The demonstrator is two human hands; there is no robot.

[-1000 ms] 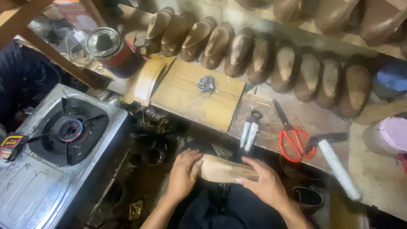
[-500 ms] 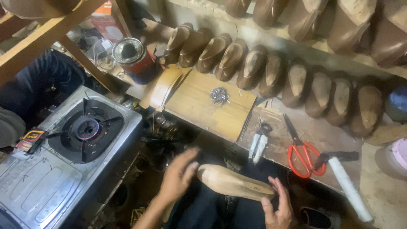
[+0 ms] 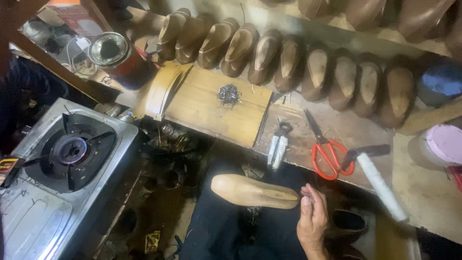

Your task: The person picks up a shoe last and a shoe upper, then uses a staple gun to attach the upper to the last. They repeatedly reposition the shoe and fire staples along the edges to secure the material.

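A pale wooden shoe last [image 3: 252, 191] lies across my dark-clothed lap, toe pointing left. My right hand [image 3: 313, 219] comes up from the bottom edge, and its fingertips pinch the last's heel end. My left hand is out of the picture. Just beyond the last, on the edge of the workbench [image 3: 365, 132], lie metal pincers [image 3: 278, 144], red-handled scissors [image 3: 325, 147] and a hammer [image 3: 378, 178] with a white-wrapped handle.
A row of several brown shoe lasts [image 3: 288, 60] lines the back of the bench. A wooden board [image 3: 202, 103] carries a small heap of nails [image 3: 229, 94]. A gas stove [image 3: 62, 159] stands at left, an open tin [image 3: 118, 55] behind it, a pink-lidded tub [image 3: 445, 144] at right.
My left hand has let go of the last and dropped out of view. The last now rests on my lap, held only at the heel by my right hand.
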